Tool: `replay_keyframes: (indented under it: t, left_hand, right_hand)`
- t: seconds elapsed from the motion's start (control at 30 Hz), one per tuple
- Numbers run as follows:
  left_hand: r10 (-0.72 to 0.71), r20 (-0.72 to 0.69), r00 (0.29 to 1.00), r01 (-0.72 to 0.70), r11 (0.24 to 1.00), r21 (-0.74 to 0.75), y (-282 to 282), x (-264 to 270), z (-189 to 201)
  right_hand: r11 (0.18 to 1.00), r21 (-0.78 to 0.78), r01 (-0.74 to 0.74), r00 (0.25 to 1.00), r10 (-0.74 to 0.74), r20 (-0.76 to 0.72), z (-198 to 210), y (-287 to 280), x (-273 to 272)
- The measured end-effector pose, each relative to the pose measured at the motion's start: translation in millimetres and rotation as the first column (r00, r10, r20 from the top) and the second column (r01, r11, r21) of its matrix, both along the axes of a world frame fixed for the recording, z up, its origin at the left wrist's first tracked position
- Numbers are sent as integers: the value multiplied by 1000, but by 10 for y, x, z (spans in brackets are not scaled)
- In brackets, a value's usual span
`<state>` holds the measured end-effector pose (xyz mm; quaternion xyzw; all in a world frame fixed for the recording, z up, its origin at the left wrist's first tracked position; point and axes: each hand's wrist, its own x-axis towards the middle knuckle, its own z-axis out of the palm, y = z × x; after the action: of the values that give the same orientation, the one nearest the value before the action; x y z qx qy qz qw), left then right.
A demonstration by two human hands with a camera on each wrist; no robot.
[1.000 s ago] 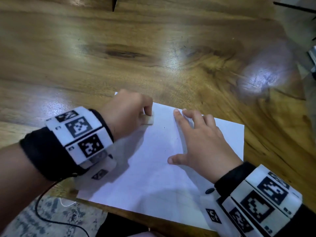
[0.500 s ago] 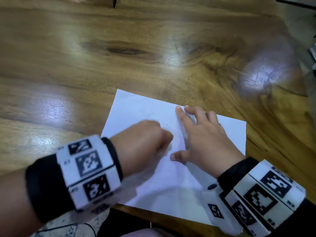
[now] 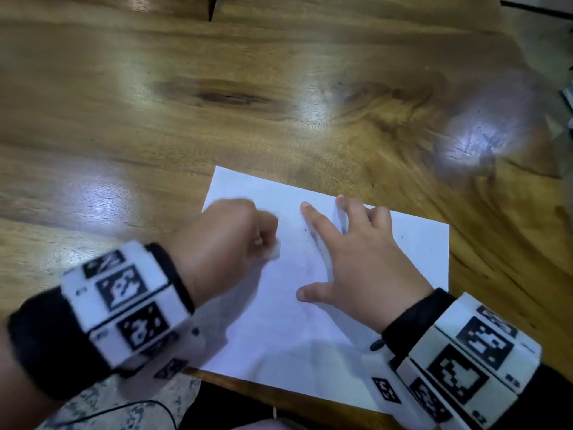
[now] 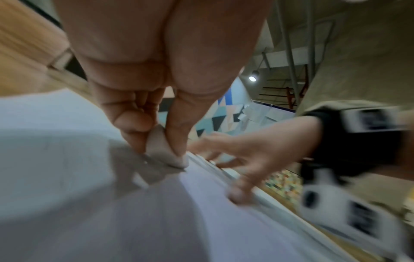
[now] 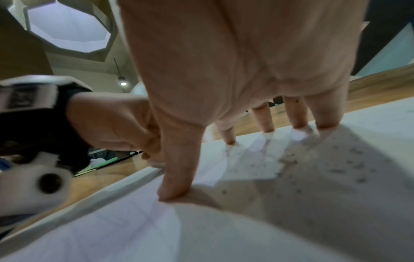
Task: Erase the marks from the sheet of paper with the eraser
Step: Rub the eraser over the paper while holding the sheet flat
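Note:
A white sheet of paper (image 3: 412,252) lies on the wooden table near its front edge. My left hand (image 3: 229,243) pinches a small white eraser (image 3: 274,252) between thumb and fingers, its lower end pressed on the left half of the sheet. In the left wrist view the eraser (image 4: 161,148) touches the paper (image 4: 67,159). My right hand (image 3: 356,265) lies flat on the sheet's middle with fingers spread and straight. Fingertips (image 5: 298,124) and thumb press the paper (image 5: 246,230). Faint marks and grey eraser crumbs (image 5: 349,164) speckle the sheet.
The wooden table (image 3: 217,97) stretches far and left of the sheet, glossy with light reflections. Its front edge (image 3: 279,395) runs just below the paper. A patterned rug and a black cable (image 3: 130,408) show beneath at lower left.
My left hand with the eraser went from the sheet's far left corner towards me, then back away to the sheet's left half. The right hand has stayed flat on the paper.

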<state>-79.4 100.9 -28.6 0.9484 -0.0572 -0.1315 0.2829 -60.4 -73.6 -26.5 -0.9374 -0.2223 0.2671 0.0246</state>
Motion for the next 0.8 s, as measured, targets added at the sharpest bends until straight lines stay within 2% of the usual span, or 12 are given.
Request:
replay_keyframes:
  t: [0.07,0.13,0.27,0.33,0.5,0.67,0.7,0.8]
  left_hand:
    - [-77,-88,993,74,996,-40,3,-141,-1]
    - [-90,-122,989,86,996,-32,22,-77,4]
    - [68,24,997,-70,995,64,23,440,25]
    - [113,46,993,-116,990,81,-5,510,29]
    - [-133,-66,989,135,990,35,-107,142,3]
    - [85,53,995,-91,989,118,26,492,51]
    - [70,40,997,-74,991,116,4,449,51]
    - [-144,-109,984,152,986,65,-129,123,45]
  right_hand:
    - [1000,-14,2,1000,-2,11,-6,15,-17]
    - [999,-32,-4,1000,4,15,-6,28,-17]
    - [995,-96,-36,999,40,38,-2,53,-4]
    - [993,-108,-44,998,48,35,-2,58,-3]
    - [998,-61,-31,999,33,38,-20,51,-1]
    - [998,-61,-34,999,36,33,-16,40,0]
    - [997,-65,-37,999,40,37,-17,43,3]
    - [996,-76,-43,998,46,44,-17,46,6]
